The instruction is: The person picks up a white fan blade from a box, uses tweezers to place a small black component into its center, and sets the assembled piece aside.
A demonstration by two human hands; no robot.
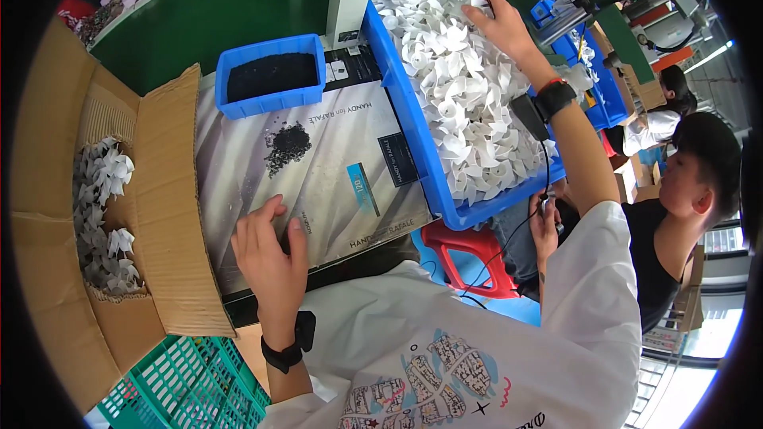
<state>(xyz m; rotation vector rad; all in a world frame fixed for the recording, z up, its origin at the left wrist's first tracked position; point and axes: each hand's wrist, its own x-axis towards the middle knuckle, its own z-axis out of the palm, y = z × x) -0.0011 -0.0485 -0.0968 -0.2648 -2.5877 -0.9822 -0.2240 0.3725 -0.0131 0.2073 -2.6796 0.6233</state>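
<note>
My right hand (501, 25) reaches over the far end of a large blue bin (413, 131), its thumb and fingers apart just above the white parts. Those white bladed plastic parts (457, 95), shaped like small fan wheels, fill the bin in a heap. I cannot make out any part held between the fingers. My left hand (270, 258) hovers over the near edge of the printed board (330, 191), with fingers and thumb apart and nothing in them. Farther off on that board lies a loose pile of small black pieces (288, 147).
Behind the pile stands a small blue bin (322, 71) of black pieces. An open cardboard box (171, 214) at left holds more white parts (103, 171). A green crate (187, 385) sits below it. A red stool (469, 258) and a seated person (675, 222) are on the right.
</note>
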